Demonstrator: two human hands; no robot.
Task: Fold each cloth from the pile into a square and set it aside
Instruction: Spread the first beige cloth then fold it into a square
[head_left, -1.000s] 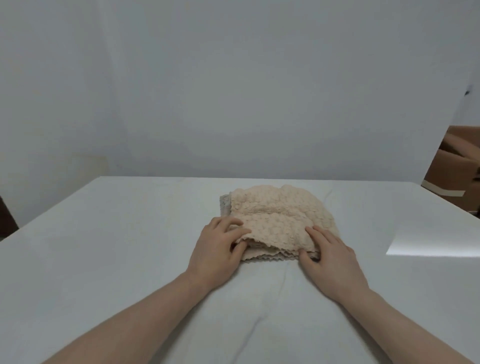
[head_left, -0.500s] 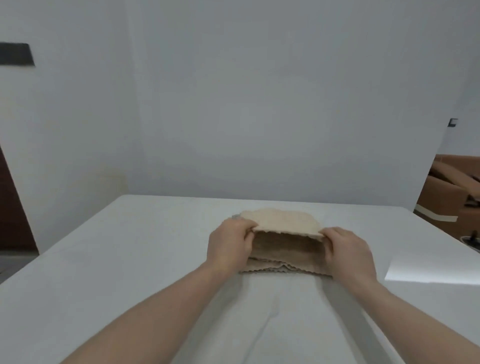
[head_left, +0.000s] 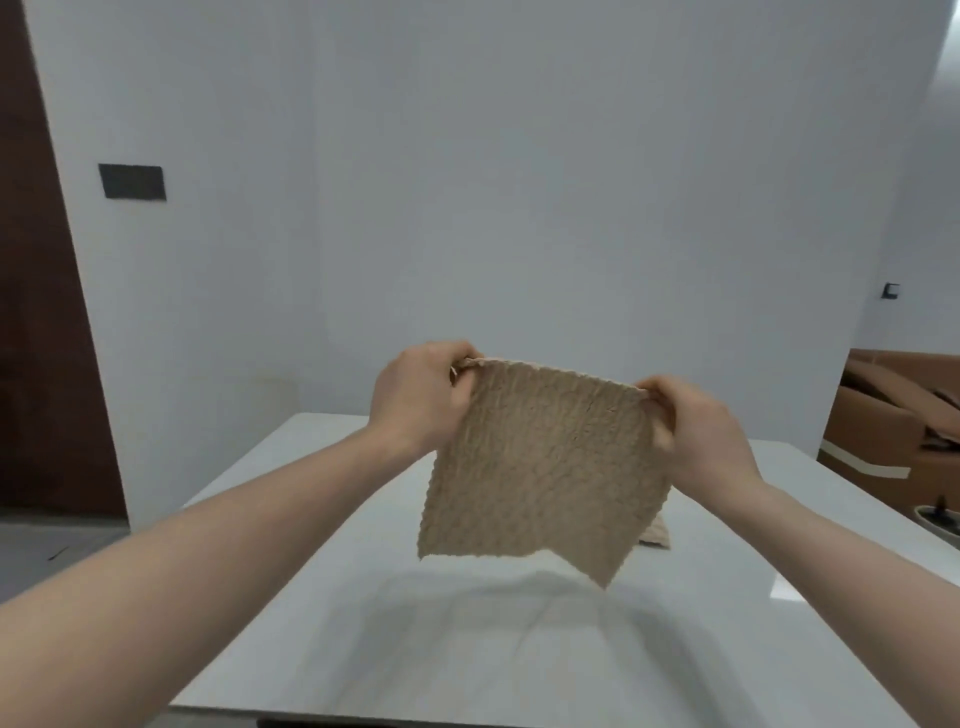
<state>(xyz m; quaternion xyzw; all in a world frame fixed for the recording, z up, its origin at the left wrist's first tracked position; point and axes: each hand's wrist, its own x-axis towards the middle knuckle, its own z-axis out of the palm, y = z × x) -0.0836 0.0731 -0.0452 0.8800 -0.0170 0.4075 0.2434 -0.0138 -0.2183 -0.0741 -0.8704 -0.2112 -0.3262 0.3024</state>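
Now beige textured cloth (head_left: 540, 462), unfolded, aloft.

Left hand (head_left: 415, 397): raised at frame centre, fingers curled, pinching the cloth (head_left: 540, 467) at its top left corner.
Right hand (head_left: 698, 431): slightly lower, right of centre, pinching the top right corner (thumb tip hidden).
Forearms: bare, both reaching in from the lower corners.
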